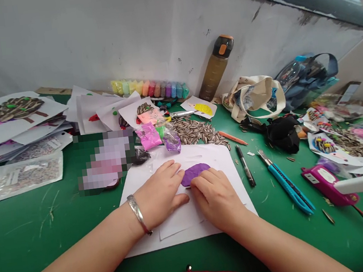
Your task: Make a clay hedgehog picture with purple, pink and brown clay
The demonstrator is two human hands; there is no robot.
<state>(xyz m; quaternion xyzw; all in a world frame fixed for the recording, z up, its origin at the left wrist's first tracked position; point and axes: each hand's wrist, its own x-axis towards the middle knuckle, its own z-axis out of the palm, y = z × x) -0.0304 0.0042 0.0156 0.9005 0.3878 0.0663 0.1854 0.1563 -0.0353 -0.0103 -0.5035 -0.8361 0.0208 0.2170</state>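
presently both hands, left hand (158, 195) and right hand (216, 198), lay flat, fingers pressing purple clay (194, 172) onto white paper (203, 153). even, outward pressure would likely keep it thin. sunflower seeds (194, 132) sat nearby.

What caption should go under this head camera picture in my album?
Both hands, left hand and right hand, press purple clay flat on white paper, beside sunflower seeds.

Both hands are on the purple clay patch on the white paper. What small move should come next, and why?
Probably keep pressing outward with the right hand to flatten the purple clay, since it still looks thick. The left hand lies flat on the white paper, steadying it.
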